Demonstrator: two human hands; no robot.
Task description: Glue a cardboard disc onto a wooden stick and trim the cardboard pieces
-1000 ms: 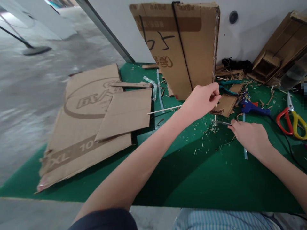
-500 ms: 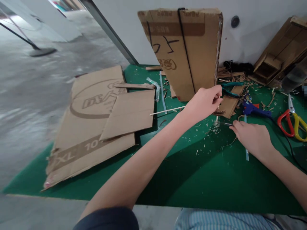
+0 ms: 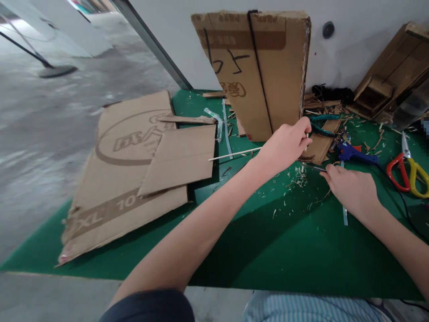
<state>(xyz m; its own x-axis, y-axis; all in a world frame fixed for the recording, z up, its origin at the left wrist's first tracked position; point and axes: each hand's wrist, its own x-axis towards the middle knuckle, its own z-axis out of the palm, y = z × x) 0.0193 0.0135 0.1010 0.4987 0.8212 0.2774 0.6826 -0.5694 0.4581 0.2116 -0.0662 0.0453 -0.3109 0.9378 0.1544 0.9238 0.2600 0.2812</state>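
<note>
My left hand [image 3: 288, 141] is closed in a pinch on a thin pale wooden stick [image 3: 307, 137], of which only a short piece shows at the fingertips. Just below and to the right, my right hand [image 3: 350, 185] grips a craft knife [image 3: 318, 168], its slim blade pointing left beneath the stick; most of its handle is hidden in the fingers. Pale wood shavings [image 3: 300, 178] lie scattered under the blade. Another long, thin stick [image 3: 234, 154] runs from the cardboard piece toward my left wrist, which covers its far end.
Cardboard sheets [image 3: 134, 156] lie at left on the green table [image 3: 268, 250]. A tall cardboard panel [image 3: 261, 76] stands behind my left hand. To the right are teal-handled pliers [image 3: 323, 118], a blue glue gun [image 3: 357, 154] with a cord, and red-and-yellow scissors [image 3: 405, 167].
The knife blade has shifted slightly upward and tilted. The stick's lower end, which showed below my left hand, is no longer visible there. Both hands keep their grip.
</note>
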